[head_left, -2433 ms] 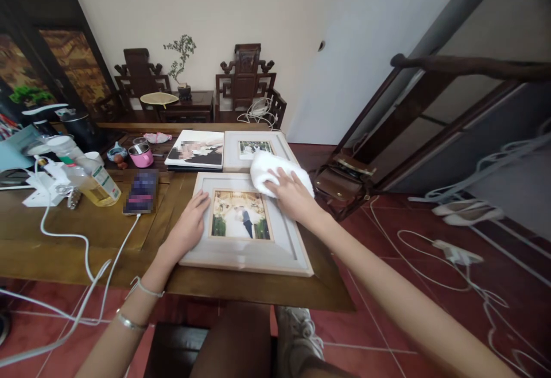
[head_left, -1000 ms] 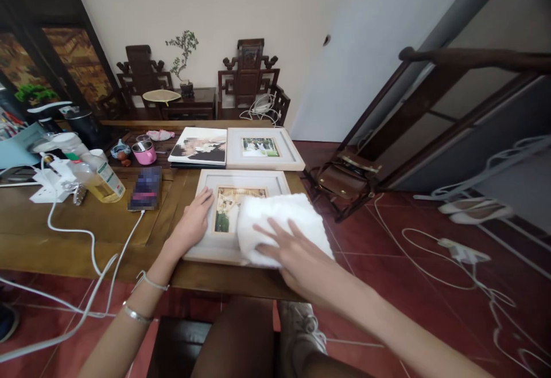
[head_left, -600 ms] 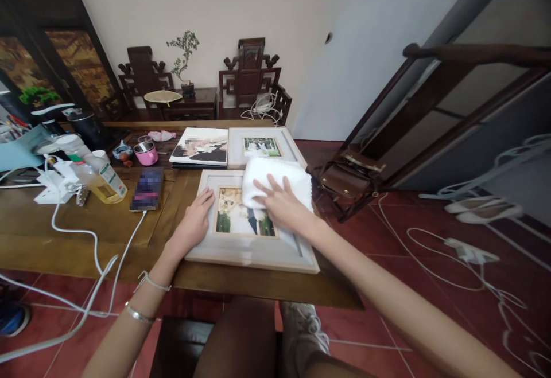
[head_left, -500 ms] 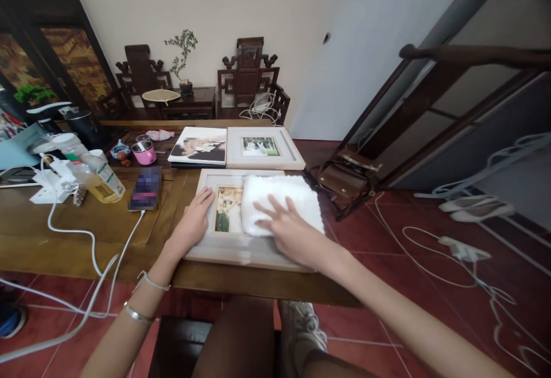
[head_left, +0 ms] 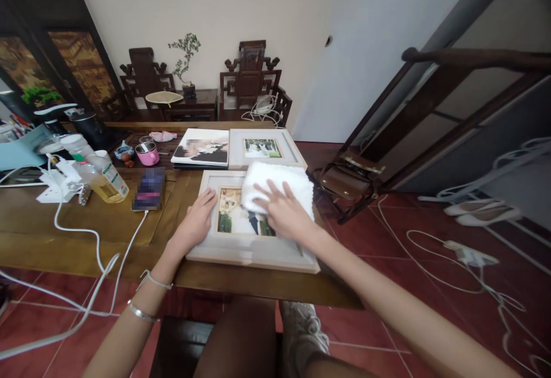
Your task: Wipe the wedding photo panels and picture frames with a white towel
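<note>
A pale framed photo [head_left: 241,250] lies flat on the wooden table [head_left: 86,229] in front of me. My left hand [head_left: 196,223] rests flat on the frame's left border, fingers stretched out. My right hand [head_left: 282,213] presses a folded white cloth [head_left: 275,183] onto the upper right part of the frame's glass, fingers spread on top of it. The cloth hides the frame's far right corner.
A second framed photo [head_left: 262,148] and a photo book [head_left: 200,149] lie farther back. To the left sit a phone [head_left: 148,190] on a white cable, a bottle [head_left: 105,180], a pink cup [head_left: 147,154] and a power strip [head_left: 55,186]. A brown bag [head_left: 342,180] stands right of the table.
My right hand has slid the cloth back and forth over the glass, from the near right part up to the far right part. My left hand has stayed on the frame's left border.
</note>
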Tool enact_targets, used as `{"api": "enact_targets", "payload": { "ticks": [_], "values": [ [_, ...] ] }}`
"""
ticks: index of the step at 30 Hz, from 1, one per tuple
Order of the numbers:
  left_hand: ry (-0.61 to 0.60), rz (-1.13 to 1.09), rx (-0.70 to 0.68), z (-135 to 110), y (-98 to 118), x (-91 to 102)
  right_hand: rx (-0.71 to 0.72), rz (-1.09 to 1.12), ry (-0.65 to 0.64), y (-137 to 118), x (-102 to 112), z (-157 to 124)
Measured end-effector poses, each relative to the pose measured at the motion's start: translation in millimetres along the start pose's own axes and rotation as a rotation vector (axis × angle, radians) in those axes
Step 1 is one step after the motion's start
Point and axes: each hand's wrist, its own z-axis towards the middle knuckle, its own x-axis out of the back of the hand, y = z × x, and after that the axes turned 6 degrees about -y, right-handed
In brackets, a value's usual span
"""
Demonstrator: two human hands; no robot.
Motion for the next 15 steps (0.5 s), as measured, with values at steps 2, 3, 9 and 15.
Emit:
{"api": "enact_targets", "payload": {
  "ticks": [2, 3, 9, 15],
  "values": [
    [0.003, -0.004, 0.002, 0, 0, 0.4, -0.053, -0.044, 0.024, 17, -3, 26],
    [0.007, -0.009, 0.005, 0, 0, 0.2, -0.069, -0.057, 0.025, 21, -3, 35],
    [0.051, -0.034, 0.008, -1, -5, -4.5, 0.015, -0.011, -0.122, -15, 9, 1],
    [0.035, -0.02, 0.013, 0, -4, -4.8, 0.182, 0.232, -0.432, -66, 57, -78]
  ]
}}
